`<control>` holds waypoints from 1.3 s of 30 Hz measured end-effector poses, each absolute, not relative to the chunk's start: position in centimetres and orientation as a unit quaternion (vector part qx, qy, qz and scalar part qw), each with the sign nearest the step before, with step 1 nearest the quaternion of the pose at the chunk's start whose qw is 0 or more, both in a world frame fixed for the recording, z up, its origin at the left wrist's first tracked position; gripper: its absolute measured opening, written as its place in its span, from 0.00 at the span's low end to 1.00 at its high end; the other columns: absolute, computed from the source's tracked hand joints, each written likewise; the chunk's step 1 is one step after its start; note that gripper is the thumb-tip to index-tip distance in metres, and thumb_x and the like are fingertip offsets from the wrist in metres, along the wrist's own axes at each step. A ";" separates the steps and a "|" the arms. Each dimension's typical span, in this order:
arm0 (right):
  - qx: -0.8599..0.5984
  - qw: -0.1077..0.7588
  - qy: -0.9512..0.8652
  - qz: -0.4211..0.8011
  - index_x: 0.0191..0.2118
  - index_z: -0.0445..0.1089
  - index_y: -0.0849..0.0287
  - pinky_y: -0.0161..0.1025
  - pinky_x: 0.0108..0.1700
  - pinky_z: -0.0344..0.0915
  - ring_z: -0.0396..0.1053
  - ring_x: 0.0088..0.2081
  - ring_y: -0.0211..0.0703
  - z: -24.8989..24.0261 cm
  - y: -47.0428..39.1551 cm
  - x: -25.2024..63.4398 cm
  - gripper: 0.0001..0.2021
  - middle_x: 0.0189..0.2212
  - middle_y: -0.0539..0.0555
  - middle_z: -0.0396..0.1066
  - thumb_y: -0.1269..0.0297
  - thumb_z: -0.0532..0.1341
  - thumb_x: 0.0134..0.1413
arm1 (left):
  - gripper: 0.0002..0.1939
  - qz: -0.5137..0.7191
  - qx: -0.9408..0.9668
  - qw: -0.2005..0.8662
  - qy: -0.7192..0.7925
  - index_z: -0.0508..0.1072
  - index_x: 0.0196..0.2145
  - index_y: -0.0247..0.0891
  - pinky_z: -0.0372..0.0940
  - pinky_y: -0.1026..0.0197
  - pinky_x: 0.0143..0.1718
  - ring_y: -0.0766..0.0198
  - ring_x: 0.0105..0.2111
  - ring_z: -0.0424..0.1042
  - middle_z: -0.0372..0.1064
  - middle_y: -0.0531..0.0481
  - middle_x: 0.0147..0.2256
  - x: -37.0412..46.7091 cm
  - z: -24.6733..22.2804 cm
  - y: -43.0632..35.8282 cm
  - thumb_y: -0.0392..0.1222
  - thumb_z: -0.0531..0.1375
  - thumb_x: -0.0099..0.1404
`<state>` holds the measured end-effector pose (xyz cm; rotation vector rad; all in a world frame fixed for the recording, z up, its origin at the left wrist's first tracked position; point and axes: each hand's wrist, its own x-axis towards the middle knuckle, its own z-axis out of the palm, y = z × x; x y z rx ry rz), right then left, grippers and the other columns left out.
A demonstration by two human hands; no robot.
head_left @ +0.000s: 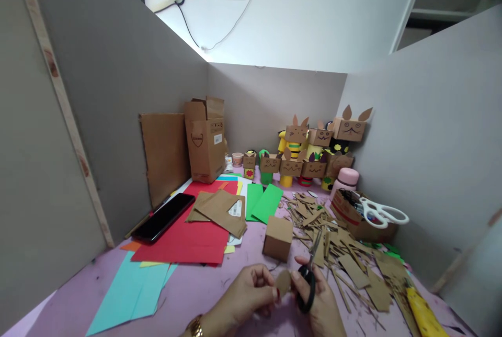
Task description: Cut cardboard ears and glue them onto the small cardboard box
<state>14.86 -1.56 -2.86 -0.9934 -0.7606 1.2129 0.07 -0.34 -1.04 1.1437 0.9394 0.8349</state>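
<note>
My left hand [253, 290] pinches a small rounded piece of brown cardboard [284, 283] between thumb and fingers. Around the black handles of a pair of scissors [307, 287] my right hand [319, 295] is closed, with the blades pointing up and away. The right thumb and fingertips are close to the cardboard piece's right edge; whether they touch it I cannot tell. Just beyond both hands a small brown cardboard box [278, 238] sits on the purple table [247, 250]. Many cardboard scraps [314, 216] lie spread to the right of it.
Red paper [188, 245], a black phone [163, 216], green sheets [270, 203] and light-blue paper [129, 295] lie left. Cardboard animal figures [292, 167] line the back. White scissors [382, 212] rest on a carton [353, 219] at right, near a yellow tube [423, 313]. Grey partitions [137, 70] enclose the table.
</note>
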 end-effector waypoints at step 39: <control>-0.431 0.636 -0.391 0.506 0.33 0.69 0.58 0.30 0.20 0.57 0.60 0.16 0.34 -2.4 -2.2 12.9 0.24 0.13 0.42 0.63 0.61 0.76 0.23 | 0.19 0.439 0.486 0.642 0.400 0.64 0.23 0.37 0.49 0.68 0.17 0.72 0.14 0.58 0.61 0.59 0.14 0.5 -1.6 -0.1 0.50 0.68 0.45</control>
